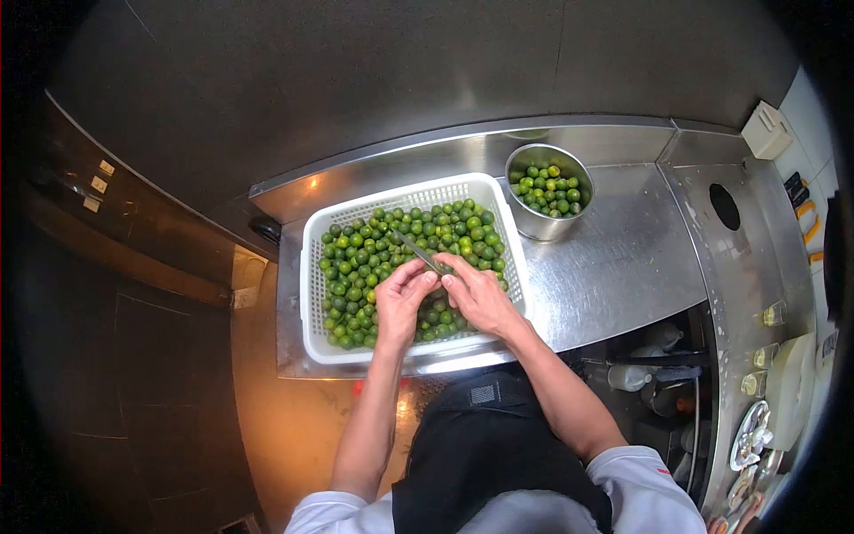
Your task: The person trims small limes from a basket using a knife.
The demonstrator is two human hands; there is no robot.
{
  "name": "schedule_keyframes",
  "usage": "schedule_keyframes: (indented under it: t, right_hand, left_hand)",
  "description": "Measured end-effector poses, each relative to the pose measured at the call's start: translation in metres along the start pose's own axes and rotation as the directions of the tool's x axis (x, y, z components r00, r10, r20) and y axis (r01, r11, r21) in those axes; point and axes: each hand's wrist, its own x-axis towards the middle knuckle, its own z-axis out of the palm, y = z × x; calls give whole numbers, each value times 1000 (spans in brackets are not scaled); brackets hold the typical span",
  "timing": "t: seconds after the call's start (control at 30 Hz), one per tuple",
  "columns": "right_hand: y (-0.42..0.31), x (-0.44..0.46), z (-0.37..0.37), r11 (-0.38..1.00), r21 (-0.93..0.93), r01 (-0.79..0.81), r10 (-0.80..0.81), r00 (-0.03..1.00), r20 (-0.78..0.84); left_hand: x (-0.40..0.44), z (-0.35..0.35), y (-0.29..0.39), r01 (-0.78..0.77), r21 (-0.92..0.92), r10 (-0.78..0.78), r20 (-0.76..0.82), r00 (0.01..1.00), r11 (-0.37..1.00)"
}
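Observation:
A white perforated basket (313, 294) full of small green citrus fruits (351, 267) stands on the steel counter. Over the fruit, my left hand (406, 298) has its thumb and fingers pinched together; what lies between them is too small to make out. Close beside it, my right hand (478, 292) is closed on a small knife (416, 248), whose blade points up and left over the basket. Behind and to the right of the basket is a round steel pot (544, 225) with more of the green fruits (548, 190) inside.
The steel counter (623, 258) runs right to a section with a dark round hole (724, 206). Small glasses (774, 312) and metal plates (750, 435) sit along the right side. Bottles (630, 377) stand on a shelf below. A dark wall rises behind.

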Motion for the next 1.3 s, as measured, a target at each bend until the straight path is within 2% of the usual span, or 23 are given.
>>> schedule_keyframes:
  t: [0.13,0.23,0.3,0.4,0.5,0.57,0.63,0.7,0.8,0.9,0.97,1.03,1.07,1.17,1.2,1.27,1.3]
  right_hand:
    - [8,1,0,994,106,-41,38,999,32]
    - [24,6,-2,863,460,-208,116,969,219]
    - [17,6,-1,838,496,-225,128,966,223]
    - [17,9,-2,805,536,-253,204,967,149]
    - [29,13,-3,780,554,-292,345,939,10]
    - [33,13,-2,752,565,-338,438,898,-45]
    - [33,11,-1,745,581,-327,459,884,-91]
    - [38,10,-1,728,613,-306,461,881,-108]
    - [32,9,-7,676,678,-290,482,869,-110]
    - [32,6,-6,627,733,-263,495,861,-114]
    - [30,5,-7,618,749,-238,490,862,-129]
    - [31,3,-7,605,766,-219,483,865,-134]
    - [32,3,-7,600,772,-212,478,868,-133]
    - [32,1,-7,626,757,-190,451,879,-153]
    - [33,1,-7,661,726,-191,434,886,-162]
    - [34,1,-6,726,663,-181,394,900,-187]
    - [32,0,-4,773,613,-162,349,916,-197]
  left_hand:
    - [0,-2,6,35,-11,-35,20,999,999]
    - [2,-5,4,53,-46,-52,19,998,998]
    - [3,-6,3,73,-73,-74,0,997,995]
    - [3,0,6,-74,-86,48,-280,959,993]
    - [2,9,33,-394,130,408,-458,790,910]
    - [2,39,68,-417,307,510,-365,779,855]
    - [27,68,90,-529,319,589,-129,798,786]
    - [43,87,120,-510,421,520,100,848,750]
    - [44,83,141,-454,629,457,171,873,631]
    - [53,37,89,-422,808,251,344,905,412]
    - [47,22,58,-420,884,-90,444,891,207]
    - [44,9,13,-436,880,-207,469,858,188]
    - [36,11,5,-458,882,-132,469,873,109]
    - [34,3,6,-437,835,8,461,887,334]
    - [30,5,15,-375,832,0,411,912,410]
    - [25,3,13,-100,555,-87,300,950,826]
    - [21,0,9,57,338,-154,266,952,939]
